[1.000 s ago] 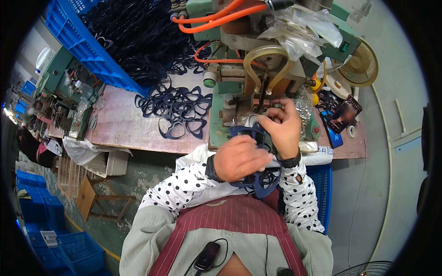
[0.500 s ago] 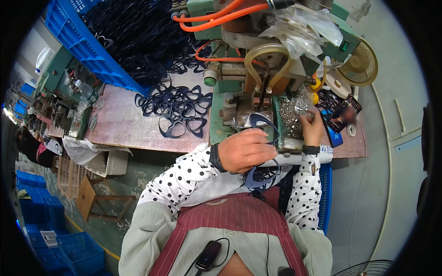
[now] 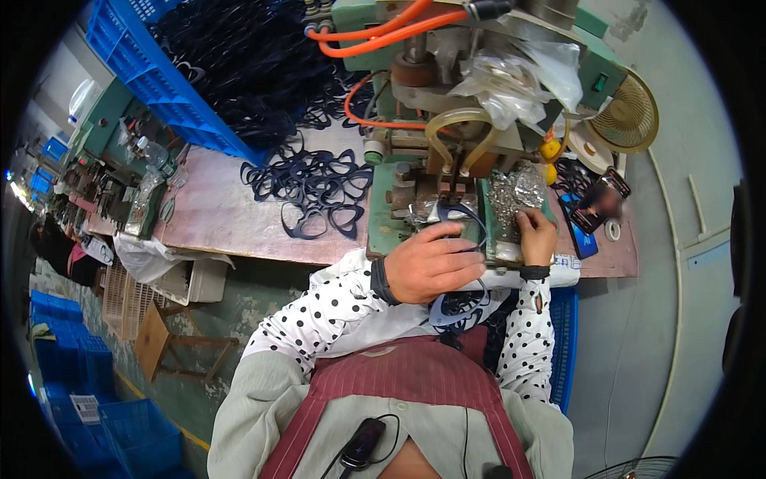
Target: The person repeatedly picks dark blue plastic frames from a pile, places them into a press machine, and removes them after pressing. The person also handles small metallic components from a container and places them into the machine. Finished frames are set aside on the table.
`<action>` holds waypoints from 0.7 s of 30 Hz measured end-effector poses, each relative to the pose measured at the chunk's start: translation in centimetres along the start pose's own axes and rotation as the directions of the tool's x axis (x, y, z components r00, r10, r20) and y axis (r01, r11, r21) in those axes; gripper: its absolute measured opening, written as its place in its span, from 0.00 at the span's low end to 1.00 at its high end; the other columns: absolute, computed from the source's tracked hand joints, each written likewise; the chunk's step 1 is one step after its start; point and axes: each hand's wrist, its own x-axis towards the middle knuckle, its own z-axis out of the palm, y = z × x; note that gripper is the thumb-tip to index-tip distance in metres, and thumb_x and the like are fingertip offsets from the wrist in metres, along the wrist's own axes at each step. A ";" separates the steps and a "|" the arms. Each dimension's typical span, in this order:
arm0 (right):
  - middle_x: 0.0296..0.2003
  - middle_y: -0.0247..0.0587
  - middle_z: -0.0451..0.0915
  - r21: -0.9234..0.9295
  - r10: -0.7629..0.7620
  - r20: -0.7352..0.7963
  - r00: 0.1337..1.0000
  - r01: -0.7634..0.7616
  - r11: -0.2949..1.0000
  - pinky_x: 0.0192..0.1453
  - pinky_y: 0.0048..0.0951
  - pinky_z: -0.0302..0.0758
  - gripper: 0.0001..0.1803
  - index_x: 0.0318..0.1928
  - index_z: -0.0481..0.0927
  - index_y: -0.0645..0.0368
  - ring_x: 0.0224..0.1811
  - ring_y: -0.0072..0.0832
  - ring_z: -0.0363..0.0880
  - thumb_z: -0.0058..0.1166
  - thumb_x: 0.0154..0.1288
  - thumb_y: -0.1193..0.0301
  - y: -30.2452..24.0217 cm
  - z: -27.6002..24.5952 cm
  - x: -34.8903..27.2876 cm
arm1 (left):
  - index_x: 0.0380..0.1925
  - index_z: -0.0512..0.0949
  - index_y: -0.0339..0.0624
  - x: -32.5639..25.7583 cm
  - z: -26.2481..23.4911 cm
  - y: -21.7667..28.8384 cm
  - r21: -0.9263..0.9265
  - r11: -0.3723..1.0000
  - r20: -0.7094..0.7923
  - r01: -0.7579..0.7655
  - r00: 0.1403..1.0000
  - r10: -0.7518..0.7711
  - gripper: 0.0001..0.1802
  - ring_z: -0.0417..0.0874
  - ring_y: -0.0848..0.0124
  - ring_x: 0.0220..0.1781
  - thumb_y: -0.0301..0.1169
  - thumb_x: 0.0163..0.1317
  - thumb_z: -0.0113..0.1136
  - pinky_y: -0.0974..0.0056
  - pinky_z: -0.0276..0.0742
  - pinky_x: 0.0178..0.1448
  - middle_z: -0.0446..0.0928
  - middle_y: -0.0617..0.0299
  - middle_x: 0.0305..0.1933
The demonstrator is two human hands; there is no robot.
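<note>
Two hands work apart: the right hand (image 3: 536, 239) has left the machine (image 3: 407, 174) for small metal pieces (image 3: 503, 201), fingertips bunched, any pinch unclear; the left hand (image 3: 435, 262) grips a dark-blue loop (image 3: 459, 209).

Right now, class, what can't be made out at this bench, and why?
Head view: whether the left hand grips the navy loop; its own back hides the palm.
Head view: whether the right hand pinches any shiny pieces; too small.
Head view: part of the phone's screen; blurred.
Head view: the blue crate's far end; cut off by the upper edge.
</note>
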 end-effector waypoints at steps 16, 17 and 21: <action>0.32 0.40 0.85 0.090 -0.028 -0.209 0.978 0.048 0.995 0.39 0.26 0.77 0.07 0.39 0.86 0.59 0.32 0.27 0.83 0.63 0.59 0.72 0.4 0.4 -0.5 | 0.35 0.85 0.50 -18.8 -1.8 -10.7 0.556 -0.247 -0.563 0.793 0.141 -0.814 0.16 0.62 0.54 0.68 0.46 0.51 0.65 0.37 0.52 0.64 0.72 0.61 0.60; 0.32 0.40 0.85 0.106 -0.025 -0.206 0.978 0.048 0.993 0.38 0.26 0.77 0.07 0.39 0.86 0.59 0.32 0.27 0.83 0.64 0.59 0.72 0.5 0.5 -0.5 | 0.34 0.85 0.49 -18.2 -2.6 -10.4 0.548 -0.205 -0.527 0.811 0.144 -0.838 0.15 0.60 0.52 0.69 0.43 0.50 0.65 0.34 0.48 0.65 0.71 0.60 0.62; 0.33 0.40 0.85 0.075 -0.079 -0.190 0.979 0.095 0.993 0.37 0.25 0.76 0.08 0.39 0.87 0.58 0.30 0.24 0.80 0.63 0.59 0.74 0.4 0.6 -0.3 | 0.29 0.85 0.49 -17.3 -4.9 -9.4 0.585 -0.036 -0.607 0.811 0.408 -0.682 0.08 0.60 0.50 0.69 0.38 0.53 0.66 0.38 0.46 0.67 0.69 0.58 0.65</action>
